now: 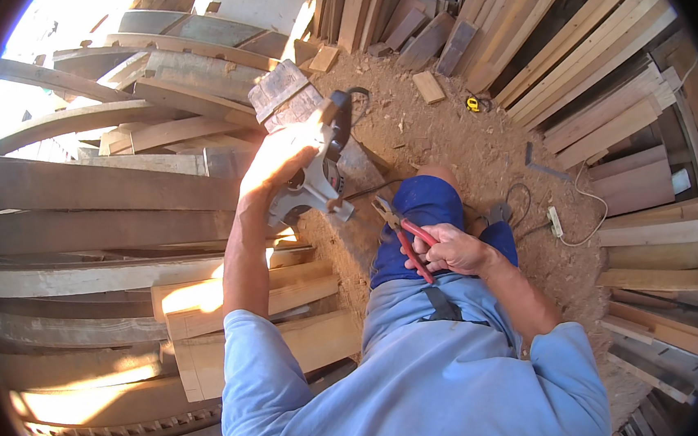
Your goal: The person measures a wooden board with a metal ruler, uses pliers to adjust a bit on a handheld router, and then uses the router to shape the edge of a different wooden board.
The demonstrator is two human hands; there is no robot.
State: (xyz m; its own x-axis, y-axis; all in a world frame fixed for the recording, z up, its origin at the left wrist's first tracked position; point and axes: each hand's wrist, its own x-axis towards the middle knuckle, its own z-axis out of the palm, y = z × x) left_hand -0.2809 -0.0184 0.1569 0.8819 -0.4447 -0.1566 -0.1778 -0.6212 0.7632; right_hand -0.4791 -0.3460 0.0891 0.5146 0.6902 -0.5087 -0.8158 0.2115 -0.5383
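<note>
- Left hand (275,168): we see its fingers wrapped around a grey power saw (312,167), raised over stacked planks (93,189).
- Right hand (450,248): fingers closed on red-handled pliers (404,234), held just above the blue-shorted knee (426,204).
- Dirt floor (475,151): white power strip (555,222), yellow tape measure (472,104).

Harsh blown-out sunlight from upper left, deep shadows, fisheye bending at rim.

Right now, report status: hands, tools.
Left hand gripping power saw, raised. Right hand holding red-handled pliers. Cord trailing on dirt by knee.
</note>
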